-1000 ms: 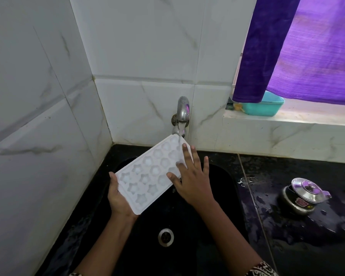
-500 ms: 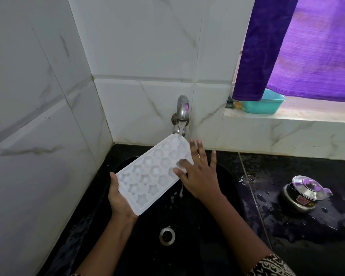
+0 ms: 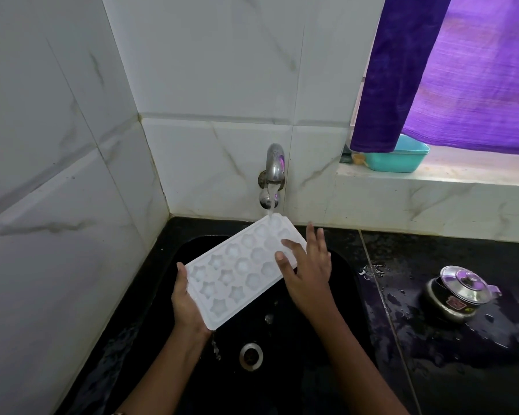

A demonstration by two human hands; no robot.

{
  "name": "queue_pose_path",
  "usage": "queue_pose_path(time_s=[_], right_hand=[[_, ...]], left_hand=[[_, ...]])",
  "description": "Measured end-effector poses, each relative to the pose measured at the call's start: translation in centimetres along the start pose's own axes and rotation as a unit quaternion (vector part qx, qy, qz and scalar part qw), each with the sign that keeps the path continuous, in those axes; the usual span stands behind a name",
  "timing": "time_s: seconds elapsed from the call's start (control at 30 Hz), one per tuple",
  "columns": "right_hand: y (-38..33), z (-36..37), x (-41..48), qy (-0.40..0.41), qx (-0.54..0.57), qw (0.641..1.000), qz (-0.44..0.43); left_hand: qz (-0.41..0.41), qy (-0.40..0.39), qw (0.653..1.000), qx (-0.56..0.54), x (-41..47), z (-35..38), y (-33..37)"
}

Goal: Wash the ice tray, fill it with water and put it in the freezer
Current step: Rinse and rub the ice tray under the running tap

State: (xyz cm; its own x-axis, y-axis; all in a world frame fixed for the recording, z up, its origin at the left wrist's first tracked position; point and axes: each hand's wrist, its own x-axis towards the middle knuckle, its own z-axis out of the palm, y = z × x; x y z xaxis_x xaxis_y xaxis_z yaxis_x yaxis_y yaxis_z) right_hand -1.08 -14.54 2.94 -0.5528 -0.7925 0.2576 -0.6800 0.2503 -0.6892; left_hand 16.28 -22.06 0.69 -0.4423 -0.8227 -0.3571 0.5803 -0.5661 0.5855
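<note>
A white ice tray (image 3: 237, 271) with star and round moulds is held tilted over the black sink (image 3: 336, 319). Its far end sits under the steel tap (image 3: 274, 167), and a stream of water runs onto that corner. My left hand (image 3: 186, 304) grips the tray's near end from below, thumb on the left rim. Over the tray's right edge lies my right hand (image 3: 307, 271), with straight fingers; thumb and forefinger touch the moulds. Water drips from the tray's lower edge toward the drain (image 3: 250, 354).
White marble tiles close in on the left and behind. A wet black counter (image 3: 462, 369) on the right carries a small steel lidded pot (image 3: 459, 295). A teal tub (image 3: 399, 158) stands on the window ledge under a purple curtain (image 3: 432, 70).
My right hand has slid from the tray's middle to its right edge and spread its fingers. The tray stays tilted under the tap in my left hand.
</note>
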Motion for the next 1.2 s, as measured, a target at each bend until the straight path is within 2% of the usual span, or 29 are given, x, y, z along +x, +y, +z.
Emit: queue_pose_path(time_s=[0.13, 0.2, 0.33, 0.43, 0.6, 0.73, 0.87, 1.0, 1.1, 1.2], right_hand=[[0.8, 0.7, 0.1, -0.004, -0.102, 0.988, -0.115], [1.3, 1.0, 0.5, -0.01, -0.144, 0.979, -0.142], [0.6, 1.1, 2.1, -0.044, -0.193, 0.973, -0.116], [0.2, 1.1, 2.9, -0.062, -0.219, 0.963, -0.146], [0.6, 1.4, 3.7, 0.01, -0.227, 0.959, -0.172], [0.5, 2.2, 3.4, -0.027, -0.219, 0.96, -0.174], [0.8, 2.2, 3.3, 0.004, -0.214, 0.962, -0.168], [0.7, 2.8, 2.6, -0.04, -0.21, 0.962, -0.172], [1.1, 2.3, 3.0, 0.014, -0.203, 0.964, -0.171], [0.5, 2.9, 2.7, 0.003, -0.221, 0.96, -0.172]], left_hand=[[-0.064, -0.017, 0.998, 0.019, 0.5, 0.6, -0.8], [-0.078, -0.022, 0.997, 0.016, 0.6, 1.0, -1.2], [-0.091, -0.038, 0.995, 0.013, 1.0, 1.8, -1.6], [-0.089, -0.042, 0.995, 0.022, 1.5, 2.1, -1.1], [-0.084, -0.063, 0.994, 0.03, 2.3, 1.9, -0.4], [-0.077, -0.068, 0.994, 0.028, 2.6, 1.5, -0.3], [-0.079, -0.057, 0.995, 0.024, 2.4, 0.7, -0.9], [-0.068, -0.058, 0.996, 0.024, 2.4, 0.1, -0.6], [-0.085, -0.069, 0.994, 0.025, 2.3, 0.2, -0.4], [-0.085, -0.072, 0.994, 0.024, 2.2, 0.8, -0.4]])
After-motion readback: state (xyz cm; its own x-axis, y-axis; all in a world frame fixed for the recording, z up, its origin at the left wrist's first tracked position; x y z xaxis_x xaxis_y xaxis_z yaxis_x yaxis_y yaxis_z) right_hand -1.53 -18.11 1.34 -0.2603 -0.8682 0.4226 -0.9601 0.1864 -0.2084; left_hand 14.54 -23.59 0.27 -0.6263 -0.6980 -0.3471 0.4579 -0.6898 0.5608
